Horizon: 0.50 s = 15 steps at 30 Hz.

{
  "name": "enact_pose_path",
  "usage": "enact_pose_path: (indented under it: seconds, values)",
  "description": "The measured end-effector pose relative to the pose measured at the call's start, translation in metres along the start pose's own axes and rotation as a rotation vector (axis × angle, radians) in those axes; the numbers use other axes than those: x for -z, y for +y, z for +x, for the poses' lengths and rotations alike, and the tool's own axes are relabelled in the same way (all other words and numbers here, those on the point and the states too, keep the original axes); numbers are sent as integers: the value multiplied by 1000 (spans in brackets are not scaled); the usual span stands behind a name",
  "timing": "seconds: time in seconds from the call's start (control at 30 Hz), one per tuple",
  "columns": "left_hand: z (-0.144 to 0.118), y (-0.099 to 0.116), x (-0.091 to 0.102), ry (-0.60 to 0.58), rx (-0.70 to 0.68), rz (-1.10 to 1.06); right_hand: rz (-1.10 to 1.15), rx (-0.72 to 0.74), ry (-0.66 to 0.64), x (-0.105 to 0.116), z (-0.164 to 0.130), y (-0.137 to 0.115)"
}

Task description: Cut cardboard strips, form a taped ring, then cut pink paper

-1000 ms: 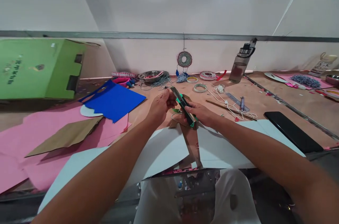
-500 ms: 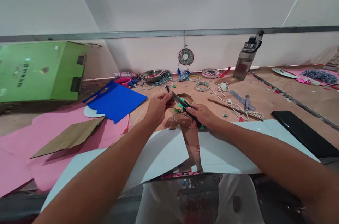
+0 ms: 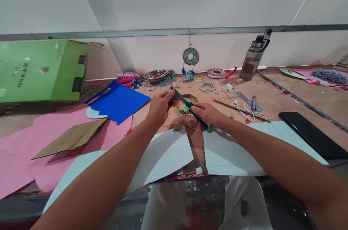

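Note:
A black-and-green utility knife (image 3: 194,113) is held slanted above the brown table top (image 3: 274,97). My right hand (image 3: 209,114) grips its handle near the lower end. My left hand (image 3: 161,106) pinches the blade end at the upper left. Under the knife lie a cardboard ring (image 3: 190,98) and a loop of twisted cord (image 3: 185,121). White sheets (image 3: 163,157) lie in front of my hands.
Blue felt (image 3: 118,101), pink paper (image 3: 32,139) and brown card (image 3: 72,138) lie on the left, with a green box (image 3: 40,70) behind. A black phone (image 3: 312,135) lies right. Water bottle (image 3: 252,61), tape rolls (image 3: 207,86), white cable (image 3: 239,105), metal bowl (image 3: 156,76) stand at the back.
The knife has tipped from steep to a flatter slant and sits slightly lower. Both hands keep their hold. The view has shifted a little downward.

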State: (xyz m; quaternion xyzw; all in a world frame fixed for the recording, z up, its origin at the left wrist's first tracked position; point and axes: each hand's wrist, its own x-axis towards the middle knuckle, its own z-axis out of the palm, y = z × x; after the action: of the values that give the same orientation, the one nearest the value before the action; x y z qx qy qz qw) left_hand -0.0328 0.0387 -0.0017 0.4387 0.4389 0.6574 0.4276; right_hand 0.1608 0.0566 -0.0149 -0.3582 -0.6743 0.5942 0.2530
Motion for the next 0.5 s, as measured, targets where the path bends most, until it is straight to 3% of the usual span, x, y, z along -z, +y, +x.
enact_pose_path:
  seconds: [0.07, 0.17, 0.27, 0.37, 0.43, 0.5]
  values:
    - [1, 0, 0, -58, 11, -10, 52, 26, -25, 3, -1, -3]
    - [4, -1, 3, -128, -5, 62, 178, 53, 76, 11, -3, -10]
    - [7, -7, 7, -154, -111, 495, 316, 70, 232, 22, -2, -15]
    - [9, -15, 11, -320, -204, 891, 326, 71, 333, 33, 0, -16]
    - [9, -20, 12, -403, -211, 974, 313, 62, 366, 39, 3, -13]
    - [9, -24, 13, -375, -199, 975, 296, 53, 383, 42, 5, -9]
